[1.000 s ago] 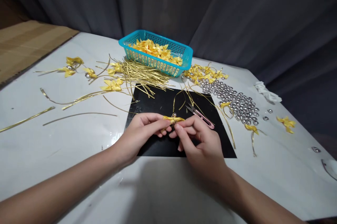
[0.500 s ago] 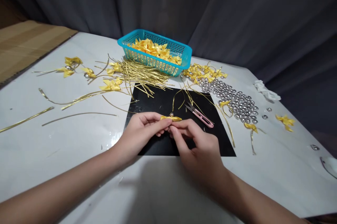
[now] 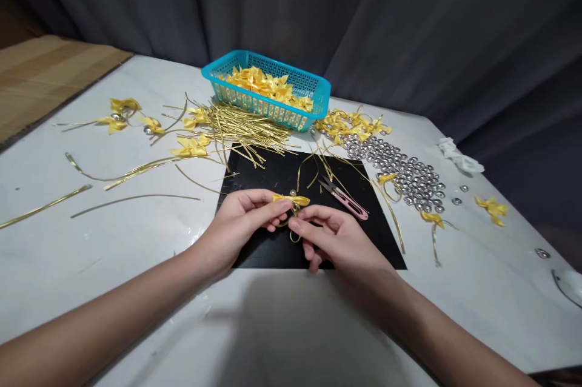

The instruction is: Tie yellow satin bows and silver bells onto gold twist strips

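Note:
Above the black mat (image 3: 273,256), my left hand (image 3: 248,217) pinches a yellow ribbon bow (image 3: 297,199) with a small silver bead (image 3: 292,193) on its top. A thin gold cord (image 3: 295,236) hangs beneath the bow in a loop. My right hand (image 3: 334,229) has thumb and forefinger closed on this cord just under the bow, its other fingers curled loosely. Pink thread snips (image 3: 348,202) lie on the mat beyond my right hand, blades pointing away to the left.
A turquoise basket (image 3: 325,93) of yellow bows stands at the back, with a heap of gold cords (image 3: 245,129) before it. Silver beads (image 3: 409,181) are spread to the right, near finished-looking bows (image 3: 354,125). Loose cords (image 3: 136,197) and bows lie left. A white cloth-like piece (image 3: 461,158) sits far right.
My right hand has moved slightly down from the bow, its fingers spreading more, and a cord loop now shows below. The bow has shifted a little left and up.

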`<state>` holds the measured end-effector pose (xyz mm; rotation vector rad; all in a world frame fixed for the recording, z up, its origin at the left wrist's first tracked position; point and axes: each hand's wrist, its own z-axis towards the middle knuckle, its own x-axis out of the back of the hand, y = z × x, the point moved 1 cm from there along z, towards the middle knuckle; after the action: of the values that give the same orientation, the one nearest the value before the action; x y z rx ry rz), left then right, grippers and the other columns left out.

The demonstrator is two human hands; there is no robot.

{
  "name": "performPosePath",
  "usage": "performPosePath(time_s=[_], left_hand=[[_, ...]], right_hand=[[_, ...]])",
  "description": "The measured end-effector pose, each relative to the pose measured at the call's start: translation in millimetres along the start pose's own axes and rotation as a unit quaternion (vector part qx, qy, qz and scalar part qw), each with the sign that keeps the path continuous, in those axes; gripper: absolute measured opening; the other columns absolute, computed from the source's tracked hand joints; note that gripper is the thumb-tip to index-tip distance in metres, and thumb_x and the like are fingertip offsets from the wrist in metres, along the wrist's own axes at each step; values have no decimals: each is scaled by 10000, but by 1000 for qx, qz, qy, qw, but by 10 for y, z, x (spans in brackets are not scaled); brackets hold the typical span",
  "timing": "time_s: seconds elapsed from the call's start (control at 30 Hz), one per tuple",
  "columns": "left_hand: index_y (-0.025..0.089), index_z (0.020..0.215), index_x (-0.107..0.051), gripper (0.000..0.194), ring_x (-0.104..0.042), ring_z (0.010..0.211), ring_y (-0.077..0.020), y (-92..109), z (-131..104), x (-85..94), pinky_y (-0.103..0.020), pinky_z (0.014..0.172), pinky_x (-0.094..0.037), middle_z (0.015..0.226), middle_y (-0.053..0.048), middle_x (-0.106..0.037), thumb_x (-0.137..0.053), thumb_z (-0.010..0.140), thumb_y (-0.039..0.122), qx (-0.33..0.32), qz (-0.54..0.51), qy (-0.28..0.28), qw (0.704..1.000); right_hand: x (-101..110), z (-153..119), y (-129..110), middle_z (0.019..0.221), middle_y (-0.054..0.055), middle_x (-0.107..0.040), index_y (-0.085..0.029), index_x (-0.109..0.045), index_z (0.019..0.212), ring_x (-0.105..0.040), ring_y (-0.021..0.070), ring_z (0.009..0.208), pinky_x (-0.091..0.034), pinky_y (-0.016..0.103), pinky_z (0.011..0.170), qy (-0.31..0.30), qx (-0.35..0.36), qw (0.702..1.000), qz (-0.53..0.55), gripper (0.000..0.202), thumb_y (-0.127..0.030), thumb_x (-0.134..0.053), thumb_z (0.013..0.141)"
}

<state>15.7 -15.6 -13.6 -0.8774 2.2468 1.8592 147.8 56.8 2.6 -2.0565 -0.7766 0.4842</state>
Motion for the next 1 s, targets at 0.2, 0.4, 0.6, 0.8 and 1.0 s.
performPosePath(time_s=[0.2, 0.4, 0.6, 0.8, 1.0], left_hand=[[145, 643, -683, 133, -479, 519, -36, 12, 18, 6, -137, 507, -361, 544, 44, -588, -698, 748, 225, -3, -5, -22, 1000], [135, 676, -665, 126, -473, 547, -38, 20, 41, 25, -139, 525, -375, 611, 47, -584, -697, 741, 238, -17, 43, 2, 999], [131, 664, -612, 165, -480, 553, -64, 42, 32, -9, -176, 549, -385, 587, 47, -551, -653, 756, 260, -31, 151, -23, 988], [142, 681, -575, 226, -446, 562, -86, 8, 28, -1, -202, 536, -350, 589, 42, -511, -609, 769, 347, -31, 234, -32, 971], [146, 687, -574, 234, -445, 595, -98, -35, 9, 5, -207, 530, -331, 629, 32, -508, -547, 800, 350, -51, 320, -83, 942]], right_hand=[[-11, -35, -18, 402, -64, -478, -128, -629, 756, -374, 24, 340, -375, 124, 357, -96, -17, 995, -21, 250, -375, -606, 783], [115, -75, -119, 496, -41, -490, -152, -594, 779, -451, 68, 421, -403, 183, 407, 31, 144, 972, -182, 161, -312, -591, 797], [178, -175, -173, 829, 47, -636, -166, -585, 831, -572, 103, 680, -460, 218, 587, 111, 509, 708, -477, 100, -106, -511, 857], [186, -199, -194, 864, 30, -658, -150, -587, 886, -623, 106, 737, -450, 217, 599, 66, 557, 617, -552, 85, -95, -531, 853], [180, -154, -159, 865, 26, -651, -151, -588, 866, -619, 110, 691, -388, 236, 503, 52, 541, 589, -598, 99, -149, -493, 892]])
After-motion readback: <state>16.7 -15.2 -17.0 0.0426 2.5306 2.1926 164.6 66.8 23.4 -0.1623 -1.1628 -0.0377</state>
